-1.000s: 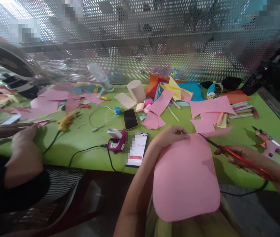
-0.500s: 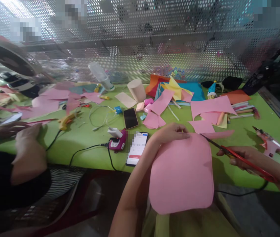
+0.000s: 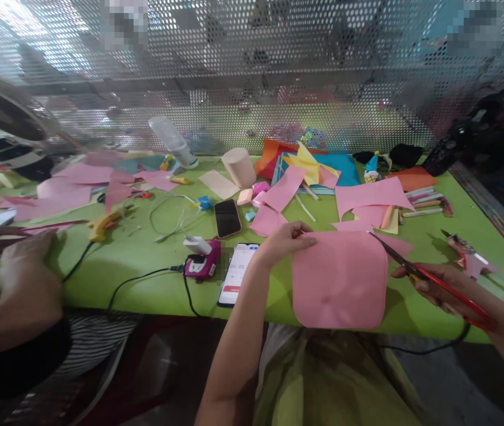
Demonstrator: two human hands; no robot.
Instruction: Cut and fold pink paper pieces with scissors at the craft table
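A pink sheet with rounded lower corners (image 3: 339, 284) hangs at the table's front edge. My left hand (image 3: 288, 241) pinches it by its upper left corner. My right hand (image 3: 441, 288) grips red-handled scissors (image 3: 445, 290), their dark blades meeting the sheet's upper right edge. A narrow pink strip (image 3: 396, 244) sticks out to the right behind the blades. Whether the blades are fully closed is hard to see.
On the green table lie a lit phone (image 3: 238, 275), a dark phone (image 3: 228, 218), a purple power adapter (image 3: 203, 260), pink paper scraps (image 3: 370, 194) and a pink glue gun (image 3: 469, 257). A co-worker's hands (image 3: 25, 254) rest at the left, near a yellow glue gun (image 3: 103, 226).
The pink sheet has tilted away and its lower edge has risen, so it looks shorter. My left hand has shifted slightly left. The scissors remain at its upper right edge.
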